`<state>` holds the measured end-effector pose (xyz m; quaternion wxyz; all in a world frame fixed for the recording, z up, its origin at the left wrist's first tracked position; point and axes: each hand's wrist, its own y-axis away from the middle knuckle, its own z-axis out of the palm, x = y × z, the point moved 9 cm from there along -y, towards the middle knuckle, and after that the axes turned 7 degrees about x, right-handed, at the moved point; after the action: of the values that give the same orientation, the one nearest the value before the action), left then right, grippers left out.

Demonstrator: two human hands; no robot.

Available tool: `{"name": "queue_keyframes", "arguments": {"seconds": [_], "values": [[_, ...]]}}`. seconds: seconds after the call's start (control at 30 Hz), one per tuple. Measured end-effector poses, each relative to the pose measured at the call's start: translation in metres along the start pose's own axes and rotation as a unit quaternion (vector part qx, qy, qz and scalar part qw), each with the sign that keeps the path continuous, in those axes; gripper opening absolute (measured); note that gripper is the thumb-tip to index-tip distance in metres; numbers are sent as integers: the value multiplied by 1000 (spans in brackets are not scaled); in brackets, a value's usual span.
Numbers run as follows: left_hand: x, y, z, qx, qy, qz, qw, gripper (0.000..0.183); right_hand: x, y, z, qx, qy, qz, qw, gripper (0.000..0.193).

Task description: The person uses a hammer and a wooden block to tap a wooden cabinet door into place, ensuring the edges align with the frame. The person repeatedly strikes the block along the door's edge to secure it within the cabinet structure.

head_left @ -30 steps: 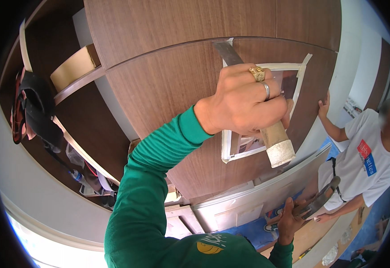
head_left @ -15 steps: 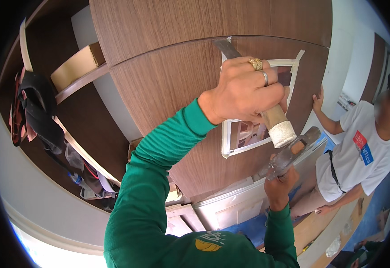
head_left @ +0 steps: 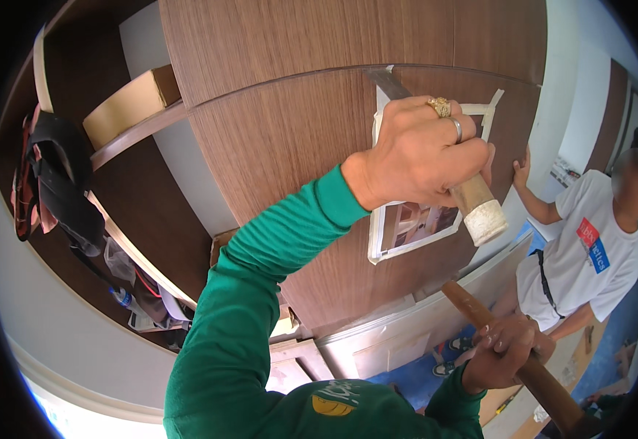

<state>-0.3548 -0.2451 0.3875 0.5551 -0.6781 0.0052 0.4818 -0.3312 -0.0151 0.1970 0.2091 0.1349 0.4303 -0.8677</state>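
Observation:
My left hand (head_left: 430, 152), with two rings on its fingers, is closed around a chisel (head_left: 474, 196). The flat metal blade reaches up to the groove between two wood-grain panels (head_left: 297, 146), while the handle's pale, worn butt end points down toward the right. Lower right, my right hand (head_left: 505, 353) is wrapped round the wooden handle of a hammer (head_left: 549, 388). Its dark head is partly in shadow at the picture's lower edge, well apart from the chisel. Behind my left hand, a picture sheet (head_left: 415, 230) is taped to the lower panel.
A person in a white shirt (head_left: 589, 241) stands at the right, one hand against the panel's edge. Open shelves at the left hold a cardboard box (head_left: 132, 106) and a black strapped bag (head_left: 63, 161). Pale boards (head_left: 377, 351) lean below the panel.
The hammer has swung from beside the chisel's butt end down to the lower right, away from it. My left hand and the chisel appear slightly further right and lower in view.

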Motion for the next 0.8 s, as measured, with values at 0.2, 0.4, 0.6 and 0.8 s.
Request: {"name": "queue_keyframes", "arguments": {"seconds": [0.2, 0.4, 0.6, 0.8], "values": [[1, 7, 1, -52, 14, 1, 999, 30, 23, 14, 2, -17, 62, 51, 997, 19], [7, 17, 1, -60, 5, 11, 998, 34, 52, 36, 4, -45, 128, 80, 987, 15], [6, 11, 1, -16, -36, 2, 999, 34, 61, 35, 13, -89, 133, 104, 982, 12], [0, 7, -4, -19, 3, -13, 1000, 30, 62, 33, 14, -80, 140, 120, 980, 14]]}}
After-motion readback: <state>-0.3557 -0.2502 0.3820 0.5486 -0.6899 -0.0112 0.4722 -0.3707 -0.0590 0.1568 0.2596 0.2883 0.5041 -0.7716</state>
